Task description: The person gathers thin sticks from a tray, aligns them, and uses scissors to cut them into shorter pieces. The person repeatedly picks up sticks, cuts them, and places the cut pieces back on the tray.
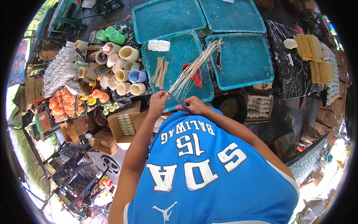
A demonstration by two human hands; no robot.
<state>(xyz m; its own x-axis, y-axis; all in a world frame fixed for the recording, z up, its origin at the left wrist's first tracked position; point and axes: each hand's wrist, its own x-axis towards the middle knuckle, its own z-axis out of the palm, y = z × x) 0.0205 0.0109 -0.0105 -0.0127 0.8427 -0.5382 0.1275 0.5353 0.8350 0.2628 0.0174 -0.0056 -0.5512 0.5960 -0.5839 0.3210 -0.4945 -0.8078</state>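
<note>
My left hand (159, 100) pinches the lower end of a long bundle of pale strands (198, 60) that fans out over a teal tray (148, 59). My right hand (194, 106) is closed on a dark-handled cutting tool, apparently scissors (186, 109), whose narrow end reaches the strands by my left fingers. Under the bundle lies a red object (197, 80), partly hidden. A shorter bundle of strands (160, 71) and a white molded block (159, 45) rest on the same tray. A black-handled tool (219, 59) lies at the right tray's left edge.
More teal trays (238, 59) surround the work. Left are cylindrical molds (128, 53), white pieces (59, 74) and orange pieces (61, 104). Right, a black-covered table (279, 74) holds yellow sticks (309, 48). Cardboard boxes (119, 115) of white pieces stand below the table edge.
</note>
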